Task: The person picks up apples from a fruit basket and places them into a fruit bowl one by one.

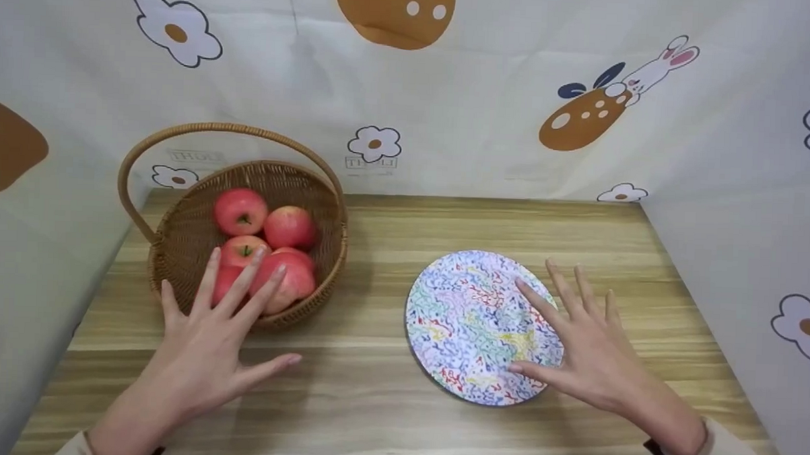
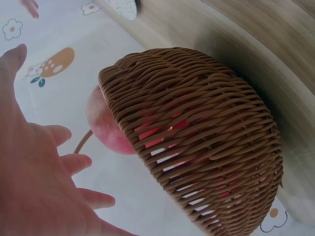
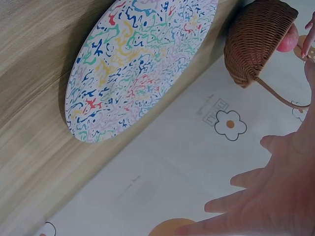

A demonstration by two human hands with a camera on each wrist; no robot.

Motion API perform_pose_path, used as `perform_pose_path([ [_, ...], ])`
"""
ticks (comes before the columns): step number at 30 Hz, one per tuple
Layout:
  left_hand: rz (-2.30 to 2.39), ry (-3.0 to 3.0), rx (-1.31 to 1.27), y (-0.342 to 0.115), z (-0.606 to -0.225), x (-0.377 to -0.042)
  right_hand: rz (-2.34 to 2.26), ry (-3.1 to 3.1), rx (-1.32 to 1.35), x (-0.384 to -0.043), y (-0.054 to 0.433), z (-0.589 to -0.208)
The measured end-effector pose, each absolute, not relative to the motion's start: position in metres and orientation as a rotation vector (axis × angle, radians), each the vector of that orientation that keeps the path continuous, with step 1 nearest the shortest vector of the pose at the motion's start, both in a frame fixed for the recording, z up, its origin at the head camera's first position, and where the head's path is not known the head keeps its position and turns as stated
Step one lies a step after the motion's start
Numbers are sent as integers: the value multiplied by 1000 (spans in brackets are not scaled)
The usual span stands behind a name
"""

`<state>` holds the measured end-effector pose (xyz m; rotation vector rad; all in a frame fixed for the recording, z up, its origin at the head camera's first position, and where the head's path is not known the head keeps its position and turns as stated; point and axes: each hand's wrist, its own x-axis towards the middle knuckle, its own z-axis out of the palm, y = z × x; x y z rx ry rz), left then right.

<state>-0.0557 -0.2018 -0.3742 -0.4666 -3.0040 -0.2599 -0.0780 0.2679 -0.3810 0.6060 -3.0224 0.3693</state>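
A wicker basket (image 1: pixel 340 252) with a tall arched handle stands at the left of the table, holding several red apples (image 1: pixel 240 212). My left hand (image 1: pixel 205 348), fingers spread, hovers over the basket's near edge and grips nothing. In the left wrist view that hand (image 2: pixel 39 172) is apart from the woven side (image 2: pixel 206 123), and one apple (image 2: pixel 106 123) shows above the rim. Over the right edge of a round, multicoloured patterned disc (image 1: pixel 469 324) is my right hand (image 1: pixel 592 352), its fingers spread too. The right wrist view shows this hand (image 3: pixel 270 196) apart from the disc (image 3: pixel 138 69).
The wood-grain table (image 1: pixel 372 388) extends between basket and disc. Behind it and at both sides hang pale sheets (image 1: pixel 449 108) printed with flowers, brown shapes and a rabbit. The basket handle (image 1: pixel 233 128) arches up in front of the back sheet.
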Motion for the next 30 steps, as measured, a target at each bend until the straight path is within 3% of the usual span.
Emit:
perform_pose_path([
  [30,-379,-3031,-345,-228,-379,-52,413,-2994,663,-80,256,-383],
])
